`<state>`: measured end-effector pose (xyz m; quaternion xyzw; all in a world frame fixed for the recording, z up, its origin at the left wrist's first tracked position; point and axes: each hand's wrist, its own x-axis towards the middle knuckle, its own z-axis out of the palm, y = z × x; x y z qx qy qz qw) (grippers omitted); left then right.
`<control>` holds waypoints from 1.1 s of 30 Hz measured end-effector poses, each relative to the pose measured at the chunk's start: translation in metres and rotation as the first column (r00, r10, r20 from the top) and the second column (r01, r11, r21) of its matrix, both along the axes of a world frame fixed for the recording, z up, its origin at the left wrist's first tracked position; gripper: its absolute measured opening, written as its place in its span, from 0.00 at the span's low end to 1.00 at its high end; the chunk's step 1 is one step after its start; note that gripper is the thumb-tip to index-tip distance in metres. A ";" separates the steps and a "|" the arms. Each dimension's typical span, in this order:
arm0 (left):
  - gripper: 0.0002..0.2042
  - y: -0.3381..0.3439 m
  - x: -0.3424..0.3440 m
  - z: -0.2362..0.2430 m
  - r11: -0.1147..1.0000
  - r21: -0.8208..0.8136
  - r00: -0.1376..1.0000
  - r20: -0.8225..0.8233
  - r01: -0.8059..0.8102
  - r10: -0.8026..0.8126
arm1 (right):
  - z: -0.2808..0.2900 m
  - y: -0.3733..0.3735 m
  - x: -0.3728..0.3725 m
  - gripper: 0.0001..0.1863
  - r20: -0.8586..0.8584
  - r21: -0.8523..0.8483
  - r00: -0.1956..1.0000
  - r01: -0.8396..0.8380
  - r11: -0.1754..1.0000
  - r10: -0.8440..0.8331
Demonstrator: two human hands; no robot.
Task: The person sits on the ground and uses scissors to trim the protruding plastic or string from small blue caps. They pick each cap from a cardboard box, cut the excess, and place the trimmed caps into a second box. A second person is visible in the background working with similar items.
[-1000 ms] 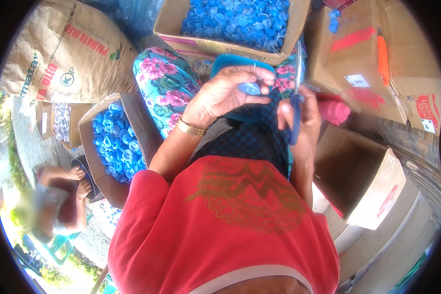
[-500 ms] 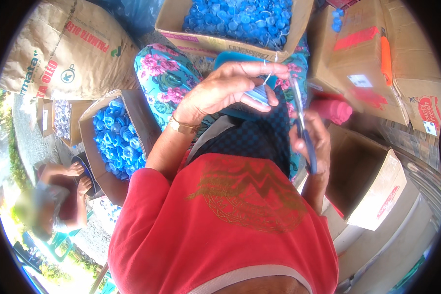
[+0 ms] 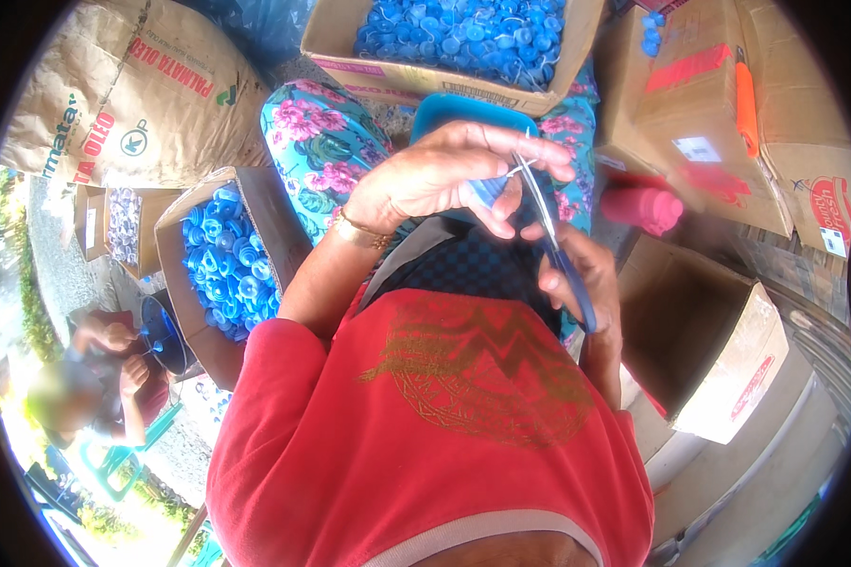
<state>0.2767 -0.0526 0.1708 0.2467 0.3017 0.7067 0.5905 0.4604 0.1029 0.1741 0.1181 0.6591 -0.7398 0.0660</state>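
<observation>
Blue plastic piece (image 3: 487, 190) pinched in left hand (image 3: 435, 177), scissors (image 3: 558, 248) gripped in right hand (image 3: 588, 277), blades close by, before a cardboard box (image 3: 388, 79) of blue pieces (image 3: 459, 40).

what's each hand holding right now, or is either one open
Left hand: closed on a small blue plastic piece.
Right hand: holding scissors, blades near the left hand's fingers.
</observation>
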 end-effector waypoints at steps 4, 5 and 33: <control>0.24 0.003 0.000 -0.001 1.000 0.014 0.998 0.060 0.027 -0.028 | -0.008 -0.002 0.002 0.21 -0.014 -0.028 1.000 0.022 0.999 -0.022; 0.24 0.004 0.001 -0.001 1.000 0.017 0.998 0.061 0.024 -0.025 | -0.009 -0.004 0.002 0.20 -0.008 -0.025 0.999 0.034 0.999 -0.034; 0.28 0.004 0.013 -0.028 0.977 -0.180 0.993 0.056 0.111 -0.103 | -0.012 -0.009 -0.017 0.15 0.085 0.002 0.986 0.147 0.989 -0.146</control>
